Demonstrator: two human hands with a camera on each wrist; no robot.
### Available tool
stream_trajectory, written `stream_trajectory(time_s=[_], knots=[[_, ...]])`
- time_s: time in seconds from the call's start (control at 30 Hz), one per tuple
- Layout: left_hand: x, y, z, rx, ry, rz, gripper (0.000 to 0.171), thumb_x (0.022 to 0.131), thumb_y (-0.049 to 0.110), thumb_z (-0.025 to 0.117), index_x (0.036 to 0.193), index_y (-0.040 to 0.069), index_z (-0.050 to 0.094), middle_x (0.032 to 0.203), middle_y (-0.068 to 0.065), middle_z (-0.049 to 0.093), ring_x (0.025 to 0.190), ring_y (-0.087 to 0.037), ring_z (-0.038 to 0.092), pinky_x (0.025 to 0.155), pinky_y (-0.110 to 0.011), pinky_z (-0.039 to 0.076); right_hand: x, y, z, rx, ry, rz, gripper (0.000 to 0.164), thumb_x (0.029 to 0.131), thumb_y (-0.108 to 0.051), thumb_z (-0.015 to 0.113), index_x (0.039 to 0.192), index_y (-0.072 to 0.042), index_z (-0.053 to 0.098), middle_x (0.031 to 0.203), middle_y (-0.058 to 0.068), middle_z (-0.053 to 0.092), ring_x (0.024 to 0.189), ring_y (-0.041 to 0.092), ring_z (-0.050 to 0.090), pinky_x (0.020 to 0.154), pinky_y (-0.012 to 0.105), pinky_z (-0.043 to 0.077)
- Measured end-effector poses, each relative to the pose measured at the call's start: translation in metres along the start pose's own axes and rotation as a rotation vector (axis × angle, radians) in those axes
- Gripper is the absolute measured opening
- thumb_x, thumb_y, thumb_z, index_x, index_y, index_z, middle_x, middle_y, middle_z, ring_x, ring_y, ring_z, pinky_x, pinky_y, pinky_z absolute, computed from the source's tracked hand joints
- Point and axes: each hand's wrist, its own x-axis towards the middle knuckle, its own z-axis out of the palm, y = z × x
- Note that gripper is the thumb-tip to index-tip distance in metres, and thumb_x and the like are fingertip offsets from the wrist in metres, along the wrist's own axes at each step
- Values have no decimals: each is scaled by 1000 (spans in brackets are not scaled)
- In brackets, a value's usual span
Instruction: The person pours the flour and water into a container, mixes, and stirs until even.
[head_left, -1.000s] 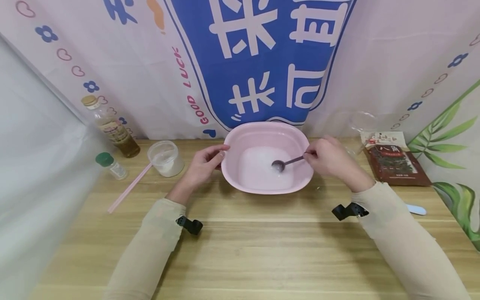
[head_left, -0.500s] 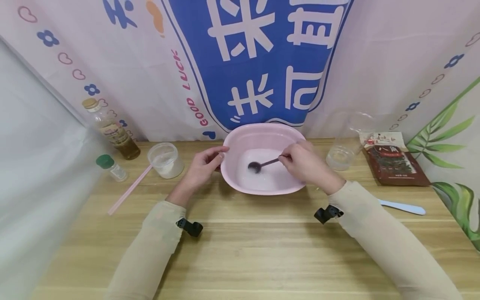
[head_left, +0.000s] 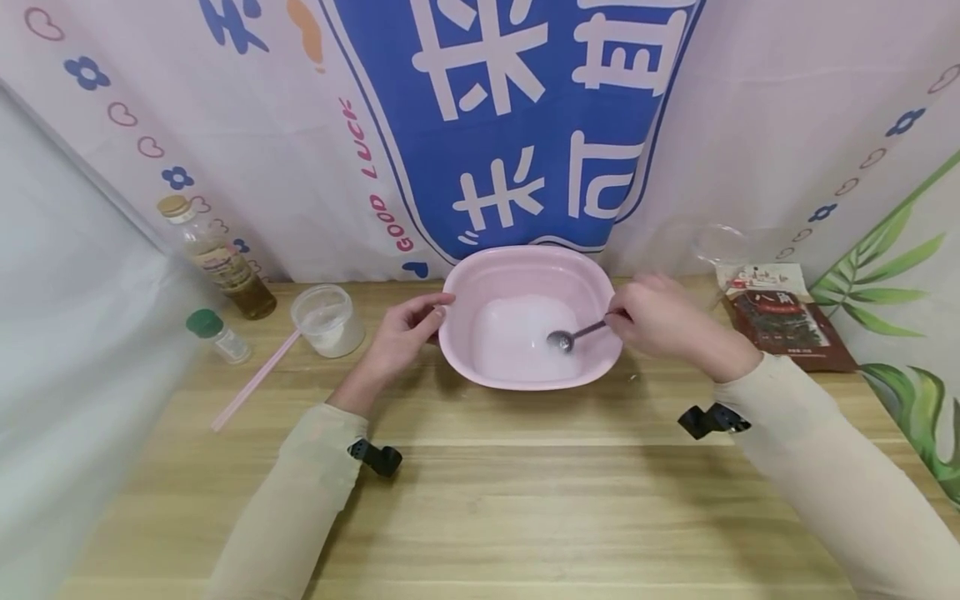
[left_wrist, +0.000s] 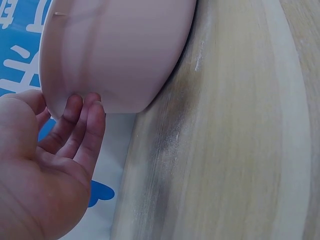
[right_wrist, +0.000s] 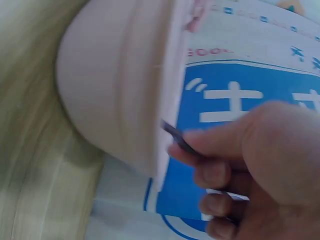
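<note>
A pink basin [head_left: 530,381] with white, cloudy liquid in it stands on the wooden table. My left hand [head_left: 399,337] grips its left rim; in the left wrist view the fingers [left_wrist: 90,131] curl against the outer wall below the rim, the thumb up at the edge. Over the right rim, my right hand [head_left: 660,321] pinches the handle of a dark measuring spoon [head_left: 561,340] between thumb and fingers. The spoon's bowl lies in the liquid, on the right side of the basin. The right wrist view shows the handle [right_wrist: 180,139] in the fingers, its bowl hidden behind the wall.
To the left stand an oil bottle [head_left: 232,271], a green-capped jar [head_left: 219,335] and a clear tub [head_left: 328,323] of white powder, beside pink chopsticks [head_left: 257,382]. A brown spice packet [head_left: 787,325] and a clear cup [head_left: 720,246] are at the right. A printed curtain [head_left: 517,125] hangs behind.
My right hand swept the spoon leftward through the liquid, then back to the right side of the basin. The left hand has kept its grip on the rim.
</note>
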Motion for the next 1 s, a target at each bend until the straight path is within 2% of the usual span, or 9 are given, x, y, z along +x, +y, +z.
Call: stream_trajectory(time_s=[0.1, 0.17, 0.33, 0.5, 0.63, 0.8, 0.9, 1.0], knots=[[0, -1, -1, 1, 0, 3, 38, 112, 13, 55, 146, -1, 63, 137, -30, 68, 88, -8, 72, 84, -29, 67, -1, -4, 3, 84, -64, -24, 12, 97, -8, 73, 92, -7, 84, 83, 1, 75, 76, 19, 61, 77, 41, 54], [-1, -2, -1, -4, 3, 7, 38, 112, 12, 55, 146, -2, 63, 137, -31, 67, 87, -7, 72, 84, -29, 67, 1, -10, 10, 135, -75, -28, 12, 99, -10, 74, 95, -7, 84, 86, 1, 77, 79, 17, 63, 78, 40, 57], [-1, -2, 0, -10, 11, 19, 37, 112, 11, 56, 145, -3, 63, 135, -33, 68, 85, -5, 72, 80, -25, 66, 12, -22, 30, 189, -4, 18, 15, 102, -13, 73, 99, -4, 84, 90, 6, 80, 84, 22, 69, 82, 43, 61], [-2, -3, 1, -16, 11, 24, 38, 112, 11, 56, 145, -5, 63, 133, -34, 68, 84, -4, 71, 80, -25, 66, 19, -20, 36, 114, 111, 95, 17, 101, -11, 72, 102, 3, 82, 92, 15, 79, 91, 33, 69, 86, 49, 59], [-2, -3, 2, -32, 21, 14, 38, 112, 13, 56, 145, -4, 64, 130, -34, 68, 83, -5, 71, 80, -27, 66, 19, -9, 29, -6, 156, 114, 18, 101, -9, 69, 96, 4, 80, 83, 17, 75, 83, 38, 67, 81, 53, 56], [-2, -3, 3, -37, 26, 3, 38, 112, 14, 56, 145, -3, 63, 127, -33, 68, 84, -6, 71, 80, -26, 66, 10, 0, 12, -63, 85, 90, 21, 102, -9, 64, 89, -1, 79, 78, 12, 70, 74, 33, 65, 72, 52, 57], [-2, -4, 3, -37, 24, 3, 39, 112, 14, 56, 146, -3, 63, 126, -33, 68, 84, -6, 71, 81, -26, 66, 1, 2, 3, -22, 20, 54, 20, 100, -8, 65, 85, -6, 79, 77, 6, 70, 70, 26, 63, 68, 47, 56], [-2, -3, 2, -39, 27, 6, 38, 112, 14, 56, 146, -3, 63, 124, -33, 68, 84, -6, 71, 81, -27, 66, -5, 1, -1, 42, -46, 5, 16, 98, -8, 70, 87, -9, 81, 77, 1, 71, 69, 18, 60, 67, 40, 54]])
